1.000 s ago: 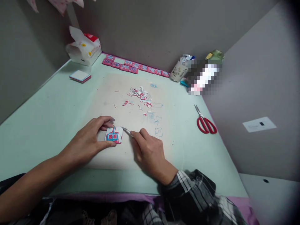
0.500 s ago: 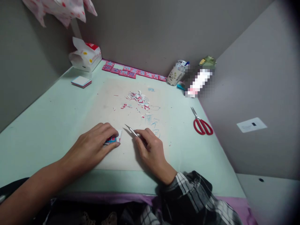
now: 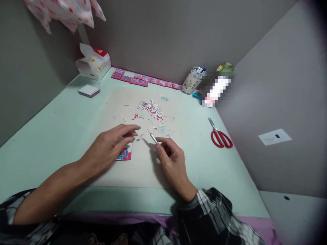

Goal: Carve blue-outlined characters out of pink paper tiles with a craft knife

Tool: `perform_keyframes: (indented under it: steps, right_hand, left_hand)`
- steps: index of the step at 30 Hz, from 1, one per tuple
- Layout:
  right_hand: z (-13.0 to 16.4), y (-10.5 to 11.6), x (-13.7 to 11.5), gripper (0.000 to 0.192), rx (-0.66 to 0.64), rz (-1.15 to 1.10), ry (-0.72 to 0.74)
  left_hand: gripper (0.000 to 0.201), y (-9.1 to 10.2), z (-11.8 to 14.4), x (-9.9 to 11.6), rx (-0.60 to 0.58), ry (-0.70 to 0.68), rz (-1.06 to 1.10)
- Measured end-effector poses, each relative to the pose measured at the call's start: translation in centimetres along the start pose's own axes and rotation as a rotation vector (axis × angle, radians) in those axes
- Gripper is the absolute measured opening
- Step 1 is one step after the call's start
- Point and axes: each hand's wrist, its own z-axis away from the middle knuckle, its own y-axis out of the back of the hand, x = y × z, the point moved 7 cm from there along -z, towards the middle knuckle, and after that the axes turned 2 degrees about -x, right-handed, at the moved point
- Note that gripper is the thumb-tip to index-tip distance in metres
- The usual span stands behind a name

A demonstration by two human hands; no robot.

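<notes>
My left hand hovers over a small pink and white card with blue lettering, its fingers stretched out and thumb apart, holding nothing. The hand covers the card's left part. Just beyond its fingertips is a tiny blurred scrap or shadow. Between thumb and fingers of my right hand is a slim silver craft knife, its blade pointing up and to the left, raised off the paper sheet. A pile of red and white scraps lies farther back on that sheet.
Red-handled scissors lie at the right. Stacked cards and a white paper box stand at the back left. Pink lettered cards line the back edge, near a pen jar and a pixelated object.
My left hand has let go of the card and lifted, its fingers opening and reaching forward. The knife has moved right and slightly up, away from the card.
</notes>
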Motion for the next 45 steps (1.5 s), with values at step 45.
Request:
perform_keyframes:
  steps: [45]
  right_hand:
    - [3.2, -3.5, -3.8, 0.031, -0.393, 0.500, 0.462]
  left_hand:
    - [0.038, -1.1, 5.3, -3.1, 0.181, -0.003, -0.628]
